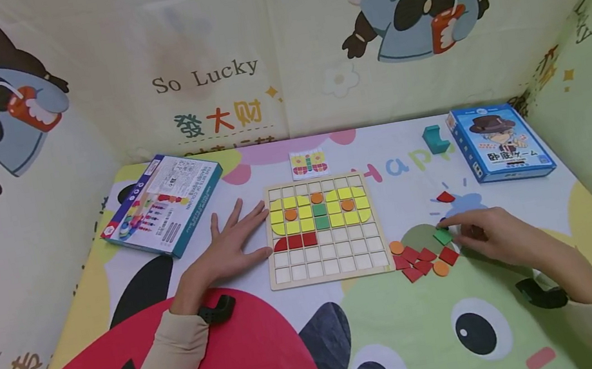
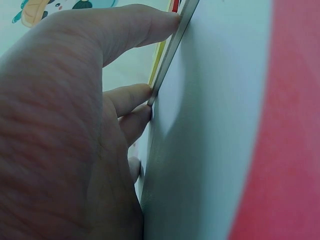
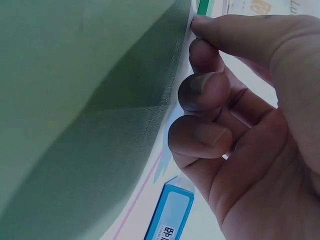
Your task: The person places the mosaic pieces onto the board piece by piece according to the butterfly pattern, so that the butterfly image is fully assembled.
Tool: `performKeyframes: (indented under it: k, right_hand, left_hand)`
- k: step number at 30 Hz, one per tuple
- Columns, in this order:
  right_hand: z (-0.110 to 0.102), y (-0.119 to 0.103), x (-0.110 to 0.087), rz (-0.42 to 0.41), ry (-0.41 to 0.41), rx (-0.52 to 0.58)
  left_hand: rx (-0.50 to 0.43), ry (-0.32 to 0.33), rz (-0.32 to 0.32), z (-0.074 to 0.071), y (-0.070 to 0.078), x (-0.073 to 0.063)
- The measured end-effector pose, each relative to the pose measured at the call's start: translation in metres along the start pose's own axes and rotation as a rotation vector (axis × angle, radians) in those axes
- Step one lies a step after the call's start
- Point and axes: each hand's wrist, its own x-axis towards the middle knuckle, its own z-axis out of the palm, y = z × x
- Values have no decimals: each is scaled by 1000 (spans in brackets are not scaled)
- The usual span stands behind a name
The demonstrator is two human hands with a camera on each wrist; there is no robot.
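Observation:
A wooden grid board (image 1: 294, 281) lies mid-table, partly filled with yellow, orange, green and red tiles. My left hand (image 1: 230, 244) lies spread at its left side, fingertips and thumb touching the edge; the left wrist view shows the thumb (image 2: 145, 25) against that edge. Right of the board, my right hand (image 1: 495, 236) reaches down to a green tile (image 1: 442, 237), its index finger extended past it. In the right wrist view the thumb is beside a green piece (image 3: 203, 7), with the other fingers (image 3: 202, 92) curled. Whether they pinch it is unclear.
Loose red tiles (image 1: 410, 255) and orange discs (image 1: 440, 268) lie right of the board; one red tile (image 1: 445, 197) sits apart. A butterfly pattern card (image 1: 309, 164) is behind the board. Boxes lie at left (image 1: 164, 206) and right (image 1: 501, 143), near a teal block (image 1: 434, 140).

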Motion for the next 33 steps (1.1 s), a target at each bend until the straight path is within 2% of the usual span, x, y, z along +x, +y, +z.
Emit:
performKeyframes:
  k: [8, 13, 25, 29, 33]
  right_hand:
    - [0, 2, 2, -40, -2, 9]
    - [0, 1, 3, -13, -26, 8]
    - [4, -4, 7, 28, 6, 23]
    - [2, -10, 12, 24, 12, 18]
    - [2, -27, 26, 49, -7, 10]
  left_hand:
    - [10, -2, -1, 1, -1, 2]
    - [6, 0, -2, 2, -1, 2]
    - [12, 1, -5, 3, -1, 1]
    - [13, -1, -7, 2, -1, 1]
    - [13, -2, -8, 1, -1, 1]
